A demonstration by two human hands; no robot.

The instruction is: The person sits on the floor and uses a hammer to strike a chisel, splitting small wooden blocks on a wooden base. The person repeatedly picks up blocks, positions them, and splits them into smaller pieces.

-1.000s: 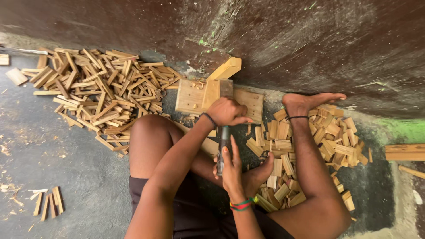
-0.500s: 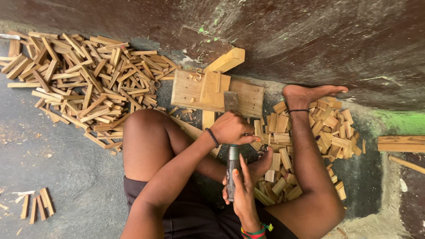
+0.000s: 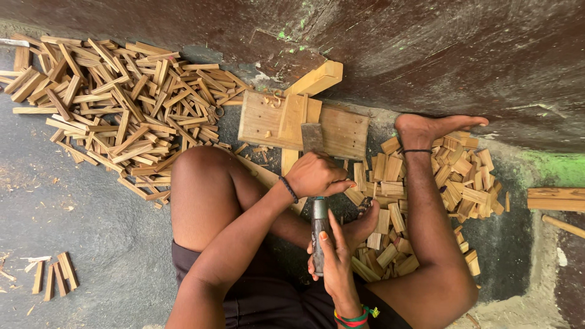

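Note:
I sit on the floor facing a wooden jig board [image 3: 341,131] that leans at the foot of a dark wall. My left hand [image 3: 317,175] is closed around the front part of a metal blade tool [image 3: 313,137], whose flat end rests on a wooden strip [image 3: 291,119] on the board. My right hand [image 3: 330,251] grips the tool's dark handle [image 3: 318,224] near my lap. A black band circles my left wrist, a coloured one my right.
A big heap of cut wooden strips [image 3: 116,103] lies to the left. Shorter wooden blocks [image 3: 454,176] are piled around my right leg and foot [image 3: 426,128]. A few strips [image 3: 55,277] lie at lower left; planks [image 3: 554,198] at right.
Both hands pulled the tool back from the board toward my lap over the past second, then held almost still. The view drifted slightly.

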